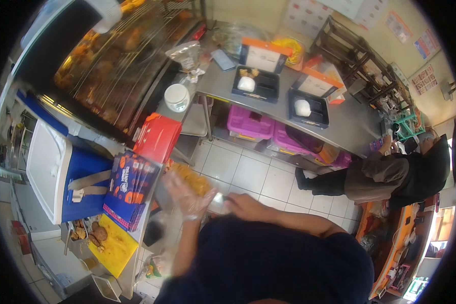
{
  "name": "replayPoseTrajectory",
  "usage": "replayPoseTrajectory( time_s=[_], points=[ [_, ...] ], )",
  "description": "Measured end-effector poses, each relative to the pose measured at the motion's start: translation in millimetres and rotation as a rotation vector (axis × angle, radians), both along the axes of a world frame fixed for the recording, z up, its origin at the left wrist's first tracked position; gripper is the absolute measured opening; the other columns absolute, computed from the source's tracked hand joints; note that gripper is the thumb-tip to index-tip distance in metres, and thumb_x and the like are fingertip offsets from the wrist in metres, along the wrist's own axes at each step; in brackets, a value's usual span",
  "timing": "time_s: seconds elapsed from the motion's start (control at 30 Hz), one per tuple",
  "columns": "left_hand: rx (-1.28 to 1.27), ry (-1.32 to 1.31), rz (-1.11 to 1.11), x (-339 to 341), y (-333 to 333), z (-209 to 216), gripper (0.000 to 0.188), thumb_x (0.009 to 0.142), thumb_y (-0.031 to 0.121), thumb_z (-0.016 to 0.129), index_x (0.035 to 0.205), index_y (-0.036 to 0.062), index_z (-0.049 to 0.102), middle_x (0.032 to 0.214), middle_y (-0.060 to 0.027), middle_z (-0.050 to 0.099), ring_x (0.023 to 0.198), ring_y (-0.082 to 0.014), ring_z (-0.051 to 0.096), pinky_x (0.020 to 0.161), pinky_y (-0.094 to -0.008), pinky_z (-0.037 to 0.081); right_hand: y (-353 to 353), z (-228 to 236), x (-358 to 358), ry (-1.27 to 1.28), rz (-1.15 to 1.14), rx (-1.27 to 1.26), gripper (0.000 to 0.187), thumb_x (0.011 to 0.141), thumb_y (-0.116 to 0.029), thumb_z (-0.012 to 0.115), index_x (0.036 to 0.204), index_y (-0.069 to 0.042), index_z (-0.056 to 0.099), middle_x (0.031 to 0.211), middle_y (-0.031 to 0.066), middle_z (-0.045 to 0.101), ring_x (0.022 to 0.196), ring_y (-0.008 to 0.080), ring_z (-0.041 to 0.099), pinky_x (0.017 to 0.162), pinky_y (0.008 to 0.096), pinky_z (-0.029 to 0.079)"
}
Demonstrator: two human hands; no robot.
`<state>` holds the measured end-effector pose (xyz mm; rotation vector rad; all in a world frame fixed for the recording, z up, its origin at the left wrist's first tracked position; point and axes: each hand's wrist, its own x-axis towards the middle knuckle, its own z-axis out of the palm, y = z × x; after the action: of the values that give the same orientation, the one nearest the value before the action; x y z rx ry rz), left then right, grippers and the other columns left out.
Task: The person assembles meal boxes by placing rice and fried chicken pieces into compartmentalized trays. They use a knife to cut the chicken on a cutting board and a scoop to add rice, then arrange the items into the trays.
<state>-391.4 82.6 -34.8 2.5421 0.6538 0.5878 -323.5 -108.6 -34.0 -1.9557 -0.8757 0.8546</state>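
Note:
My left hand (183, 196), in a clear plastic glove, holds a flat golden piece of fried chicken (191, 178) in front of my body. Its thumb and fingers lie along the near side of the piece. Close by on the right is my right hand (243, 206), bare, with its fingers curled. At those fingertips is a small white, shiny thing (218, 198), too blurred to name. Left of the chicken lie a red box (157, 137) and a stack of dark blue and orange printed cartons (129, 183).
Two open meal boxes with rice, one (256, 90) and another (309, 112), stand on the steel counter (357, 124). A heated cabinet (121, 66) is at upper left. A yellow cutting board (114, 248) bears fried pieces. A co-worker in dark clothes (377, 177) stands at right.

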Motion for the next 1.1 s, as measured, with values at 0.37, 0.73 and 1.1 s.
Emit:
replayPoseTrajectory(
  time_s=[0.37, 0.73, 1.1],
  points=[
    [-0.263, -0.183, -0.469, 310, -143, -9, 0.125, 0.061, 0.063, 0.077, 0.143, -0.0087, 0.015, 0.14, -0.0339, 0.024, 0.131, -0.0496, 0.023, 0.109, -0.0571, 0.02, -137, 46, 213, -0.305, -0.488, -0.178, 0.029, 0.095, -0.026, 0.051, 0.092, 0.003, 0.057, 0.078, 0.0269, 0.061, 0.076, 0.0456, 0.059, 0.068, 0.049, 0.045],
    [-0.356, 0.205, -0.303, 441, -138, -56, 0.082, 0.078, 0.044, 0.07, 0.139, 0.0005, 0.037, 0.134, -0.0277, 0.038, 0.121, -0.0422, 0.038, 0.102, -0.051, 0.031, -158, 71, 364, -0.264, -0.441, -0.615, 0.033, 0.094, -0.026, 0.05, 0.096, 0.006, 0.058, 0.081, 0.0299, 0.063, 0.08, 0.0462, 0.061, 0.076, 0.0524, 0.048],
    [-0.296, 0.108, -0.352, 448, -128, -70, 0.07, 0.083, 0.028, 0.065, 0.14, 0.0027, 0.034, 0.135, -0.031, 0.04, 0.125, -0.0474, 0.038, 0.104, -0.0506, 0.031, -197, 47, 380, -0.259, -0.422, -0.493, 0.028, 0.095, -0.025, 0.05, 0.099, 0.002, 0.052, 0.077, 0.0282, 0.062, 0.075, 0.0468, 0.061, 0.068, 0.0539, 0.047]
  ],
)
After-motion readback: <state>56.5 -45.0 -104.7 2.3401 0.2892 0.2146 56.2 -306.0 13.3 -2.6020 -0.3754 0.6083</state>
